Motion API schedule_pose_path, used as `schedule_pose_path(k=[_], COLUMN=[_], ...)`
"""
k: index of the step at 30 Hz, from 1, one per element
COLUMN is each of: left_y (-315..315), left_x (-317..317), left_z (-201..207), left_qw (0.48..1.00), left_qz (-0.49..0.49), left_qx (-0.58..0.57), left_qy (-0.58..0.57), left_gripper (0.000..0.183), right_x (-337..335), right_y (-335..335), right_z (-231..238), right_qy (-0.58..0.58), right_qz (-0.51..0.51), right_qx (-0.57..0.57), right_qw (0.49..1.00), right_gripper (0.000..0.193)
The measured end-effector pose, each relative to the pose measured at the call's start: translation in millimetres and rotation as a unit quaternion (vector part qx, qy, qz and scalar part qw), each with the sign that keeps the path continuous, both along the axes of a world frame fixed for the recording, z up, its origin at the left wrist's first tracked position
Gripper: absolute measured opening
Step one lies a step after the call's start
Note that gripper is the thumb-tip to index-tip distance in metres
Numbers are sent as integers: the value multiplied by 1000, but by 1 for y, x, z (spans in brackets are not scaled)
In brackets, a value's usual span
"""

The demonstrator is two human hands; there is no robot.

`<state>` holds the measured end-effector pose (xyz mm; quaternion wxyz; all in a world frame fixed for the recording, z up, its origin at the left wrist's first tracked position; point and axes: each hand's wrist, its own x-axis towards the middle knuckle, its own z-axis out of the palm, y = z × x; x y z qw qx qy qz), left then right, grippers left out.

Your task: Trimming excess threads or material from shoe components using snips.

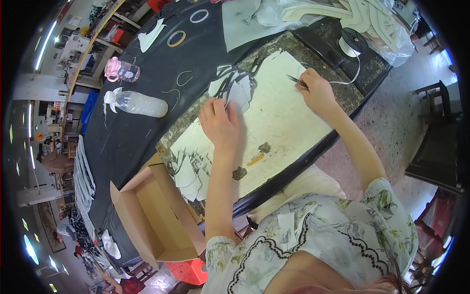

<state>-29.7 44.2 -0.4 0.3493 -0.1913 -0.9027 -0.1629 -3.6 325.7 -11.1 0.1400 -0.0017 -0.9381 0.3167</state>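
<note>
My left hand (218, 122) is closed at the near edge of a pile of white cut pieces with dark edging (238, 90). Its fingers are bent, and a white piece shows between thumb and fingers. The right hand (316, 90) grips a small dark pointed tool (297, 81), its tip toward the pile; I cannot make out its exact kind. White tape (342, 82) runs from behind that hand to a black-flanged spool (350, 41). Beneath both hands lies a cream board (284, 122) on a stone slab. More white cut pieces (187, 177) overlap at its lower left corner.
An open cardboard box (156, 210) stands at the near left. On the black table cover are a bottle of whitish contents (142, 104), a pink-lidded cup (122, 70) and tape rings (176, 38). Cream curved panels (362, 19) in plastic lie far right.
</note>
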Motion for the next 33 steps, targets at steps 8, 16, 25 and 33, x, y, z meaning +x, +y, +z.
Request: schedule_pose_path(k=[8,16,25,33], left_y=[-12,-12,-47,-12], left_x=[88,136,164,164], left_z=[15,66,46,56], left_qw=[821,846,694,871], left_qz=[-15,-159,-221,-84], left_qx=[383,415,350,296], left_qy=[-423,-294,-589,-384], left_gripper=[31,26,20,6], right_x=[30,66,80,84], right_y=[-41,-70,-61,-117], right_z=[49,76,67,80], right_qy=[-138,-304,-299,-308], right_qz=[126,449,393,379], right_qx=[-336,-281,-248,-162], right_qw=[923,792,833,857], right_gripper=[12,14,12,13])
